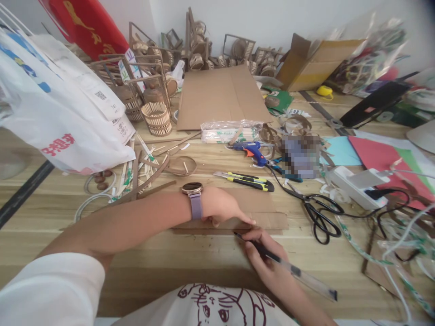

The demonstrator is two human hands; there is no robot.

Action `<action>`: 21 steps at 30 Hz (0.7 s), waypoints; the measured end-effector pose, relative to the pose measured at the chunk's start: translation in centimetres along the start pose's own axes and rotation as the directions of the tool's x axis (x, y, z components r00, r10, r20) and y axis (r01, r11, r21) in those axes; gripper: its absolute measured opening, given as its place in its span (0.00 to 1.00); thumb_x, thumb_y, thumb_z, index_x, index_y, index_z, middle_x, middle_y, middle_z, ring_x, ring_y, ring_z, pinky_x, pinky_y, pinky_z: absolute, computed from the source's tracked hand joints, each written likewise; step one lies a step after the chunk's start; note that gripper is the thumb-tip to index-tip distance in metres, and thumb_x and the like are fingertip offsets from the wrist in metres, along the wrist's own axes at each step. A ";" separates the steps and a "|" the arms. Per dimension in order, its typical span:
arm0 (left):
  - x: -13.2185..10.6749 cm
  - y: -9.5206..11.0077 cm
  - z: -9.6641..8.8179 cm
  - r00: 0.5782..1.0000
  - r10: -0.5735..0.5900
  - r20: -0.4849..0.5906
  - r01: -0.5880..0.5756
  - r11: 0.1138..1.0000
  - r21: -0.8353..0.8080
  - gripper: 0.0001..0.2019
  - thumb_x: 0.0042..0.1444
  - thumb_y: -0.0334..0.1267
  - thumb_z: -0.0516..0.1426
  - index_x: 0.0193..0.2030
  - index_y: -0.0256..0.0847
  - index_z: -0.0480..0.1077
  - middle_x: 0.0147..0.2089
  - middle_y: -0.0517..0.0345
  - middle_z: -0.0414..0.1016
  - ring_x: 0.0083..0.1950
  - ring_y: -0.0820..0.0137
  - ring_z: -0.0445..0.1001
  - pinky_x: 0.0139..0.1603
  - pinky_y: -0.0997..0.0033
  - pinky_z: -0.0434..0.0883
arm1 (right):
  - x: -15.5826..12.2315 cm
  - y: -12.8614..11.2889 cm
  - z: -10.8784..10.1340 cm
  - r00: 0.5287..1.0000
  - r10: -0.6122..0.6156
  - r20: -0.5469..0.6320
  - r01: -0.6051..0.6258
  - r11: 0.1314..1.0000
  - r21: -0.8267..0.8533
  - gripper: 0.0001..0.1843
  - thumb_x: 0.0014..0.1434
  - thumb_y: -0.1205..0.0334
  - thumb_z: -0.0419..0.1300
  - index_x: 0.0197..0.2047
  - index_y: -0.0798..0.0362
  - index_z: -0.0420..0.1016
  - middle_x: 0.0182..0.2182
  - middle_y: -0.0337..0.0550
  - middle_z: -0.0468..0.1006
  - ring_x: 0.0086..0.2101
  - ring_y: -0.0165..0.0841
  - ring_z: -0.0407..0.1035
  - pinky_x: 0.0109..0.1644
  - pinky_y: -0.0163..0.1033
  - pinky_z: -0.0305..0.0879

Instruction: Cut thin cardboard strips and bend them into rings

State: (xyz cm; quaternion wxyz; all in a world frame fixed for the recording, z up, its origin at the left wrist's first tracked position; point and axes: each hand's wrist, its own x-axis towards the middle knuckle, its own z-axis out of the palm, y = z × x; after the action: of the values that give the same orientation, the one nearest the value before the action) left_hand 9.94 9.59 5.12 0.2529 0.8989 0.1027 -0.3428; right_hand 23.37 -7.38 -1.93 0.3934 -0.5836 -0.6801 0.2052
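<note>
My left hand [220,206], with a watch on its wrist, lies over a strip of brown cardboard [272,220]. Its index finger stretches to the right along the strip; the other fingers are partly hidden under the palm. Below the strip's near edge, my right hand [267,256] grips a black pen [288,267] with a clear barrel. The pen's tip points left, close to the cardboard edge; whether it touches cannot be made out. Beyond the hands lies a yellow and black utility knife [248,180], blade out, by a larger cardboard piece under the strip.
A blue glue gun [253,151] lies behind the knife. Black-handled scissors [321,215] and a white power strip [356,185] are at right. A white plastic bag [68,113] stands at left, near small slatted wooden buckets [156,118]. A cardboard sheet [220,97] lies at the back.
</note>
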 end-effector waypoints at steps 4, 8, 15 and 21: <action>-0.2 0.2 0.0 0.993 0.037 -0.114 -0.029 0.997 0.070 0.47 0.47 0.20 0.64 0.71 0.60 0.59 0.35 0.63 0.82 0.30 0.66 0.77 0.28 0.75 0.65 | 0.1 -0.1 0.4 0.999 -0.004 -0.035 0.004 1.000 -0.004 0.06 0.63 0.64 0.56 0.34 0.47 0.73 0.29 0.39 0.80 0.29 0.33 0.76 0.33 0.34 0.72; -1.1 0.6 0.8 0.960 0.048 -0.276 -0.016 0.993 0.118 0.42 0.46 0.20 0.64 0.65 0.63 0.66 0.39 0.64 0.83 0.35 0.66 0.78 0.30 0.76 0.64 | 0.0 0.4 -1.2 0.993 -0.100 -0.064 0.101 0.995 0.015 0.07 0.64 0.67 0.55 0.38 0.46 0.73 0.29 0.38 0.80 0.32 0.33 0.77 0.35 0.34 0.73; -2.3 1.3 3.3 0.889 -0.018 -0.457 0.102 0.982 0.159 0.26 0.63 0.24 0.52 0.62 0.54 0.70 0.44 0.49 0.75 0.37 0.62 0.76 0.34 0.70 0.69 | 0.3 5.5 -4.6 0.982 -0.184 -0.042 0.154 0.910 -0.384 0.12 0.65 0.60 0.60 0.51 0.44 0.73 0.47 0.47 0.82 0.48 0.44 0.76 0.53 0.50 0.72; -2.2 1.6 4.8 0.862 -0.012 -0.507 0.113 0.979 0.170 0.22 0.63 0.25 0.52 0.59 0.50 0.71 0.45 0.49 0.69 0.40 0.61 0.73 0.35 0.69 0.68 | 0.9 7.7 -3.7 0.971 -0.236 0.047 0.235 0.888 -0.395 0.14 0.64 0.59 0.63 0.53 0.44 0.74 0.50 0.47 0.82 0.53 0.46 0.73 0.55 0.55 0.70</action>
State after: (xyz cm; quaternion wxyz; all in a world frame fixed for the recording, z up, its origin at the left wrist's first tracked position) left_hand 6.16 5.71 4.13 0.1172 0.9736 0.1603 -0.1130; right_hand 31.16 -5.38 -5.11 0.2895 -0.5649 -0.7726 0.0130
